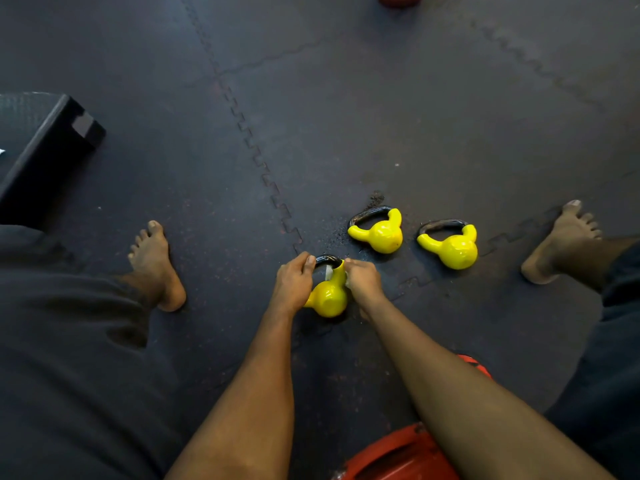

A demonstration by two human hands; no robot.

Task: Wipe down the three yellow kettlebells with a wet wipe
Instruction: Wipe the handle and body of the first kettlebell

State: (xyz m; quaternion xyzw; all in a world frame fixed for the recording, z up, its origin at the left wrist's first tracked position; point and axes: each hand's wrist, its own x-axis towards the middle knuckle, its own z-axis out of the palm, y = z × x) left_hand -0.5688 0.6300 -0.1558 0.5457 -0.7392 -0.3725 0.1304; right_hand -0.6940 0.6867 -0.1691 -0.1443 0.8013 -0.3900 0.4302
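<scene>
Three yellow kettlebells with black handles stand on the dark floor mat. The nearest kettlebell (329, 296) is between my hands. My left hand (294, 282) grips the left side of its black handle. My right hand (362, 280) holds a white wet wipe (329, 273) against the yellow right horn of that kettlebell; most of the wipe is hidden under my fingers. The middle kettlebell (382, 233) and the right kettlebell (453, 249) stand untouched just beyond.
My bare left foot (156, 268) and right foot (561, 244) rest on the interlocking rubber mats. A black step box (45, 150) sits at the far left. A red object (394, 455) lies under my right forearm, another red thing (400, 0) at the top edge.
</scene>
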